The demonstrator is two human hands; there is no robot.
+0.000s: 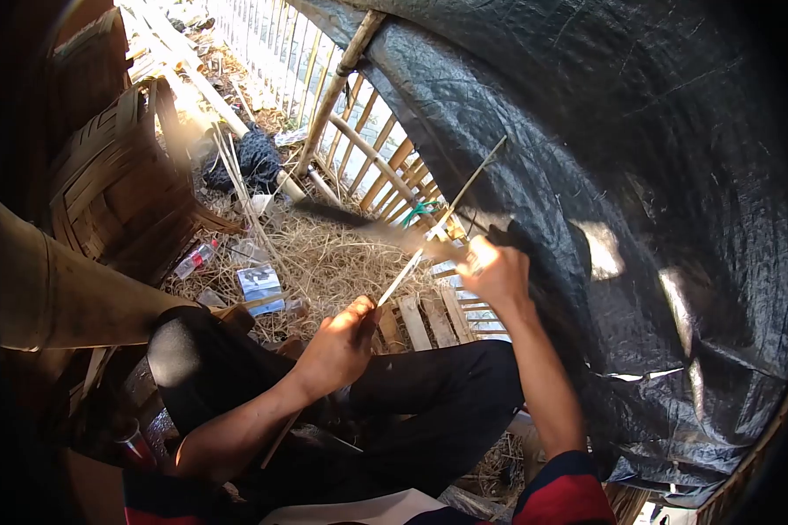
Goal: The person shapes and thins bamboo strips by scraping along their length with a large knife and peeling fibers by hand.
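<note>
My left hand [337, 347] is closed round a thin bamboo strip [400, 278], which slants up and away to the right over my lap. The strip's lower end comes out below my left wrist. My right hand [496, 273] grips a knife [346, 216] whose handle is mostly hidden in the fingers. The dark blade points left and is smeared by motion. It crosses the strip above my left hand; whether it touches the strip I cannot tell. Beneath both hands are my crossed legs in dark trousers [438, 381].
A black plastic sheet [674, 175] hangs close on the right. Woven bamboo baskets [123, 175] and a thick bamboo pole [87, 297] stand at left. Shavings [324, 258] cover the ground, with a plastic bottle [195, 260] and a blue packet [260, 289]. A slatted bamboo fence [381, 166] stands ahead.
</note>
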